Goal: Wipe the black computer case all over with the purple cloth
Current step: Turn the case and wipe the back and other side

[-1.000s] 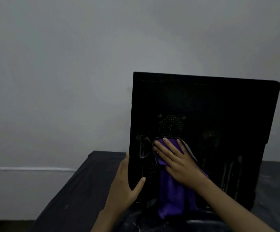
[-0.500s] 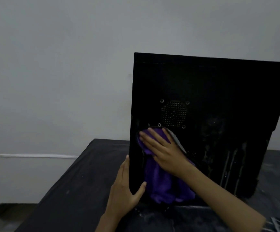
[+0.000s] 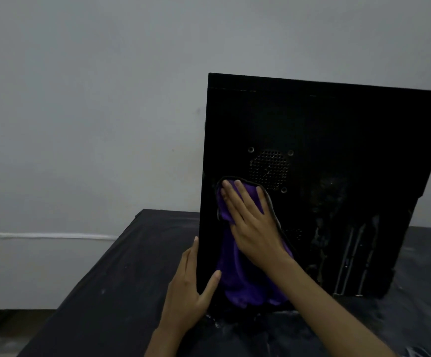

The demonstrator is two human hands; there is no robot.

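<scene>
Hands are both on the black computer case [image 3: 325, 150], which stands upright on a dark table [image 3: 121, 279] in front of a plain grey wall [image 3: 80, 99]. The case leans a little to one side.

The right hand [image 3: 255, 228] lies flat, with straight fingers spread out. It presses the purple cloth [image 3: 247, 279] against the big side of the case, near its left edge. The top of the cloth sits under the fingertips, and the rest hangs down the case almost to the table. The cloth has a thin dark border.

The left hand [image 3: 186, 297] is open too. Its fingers lie straight along the left side of the case, low down, and its thumb rests on the front next to the cloth.

A round patch of little holes [image 3: 268, 168] sits just above and to the right of the cloth. The room is dim, so the pale streaks low on the right of the case may be dust or slots.
</scene>
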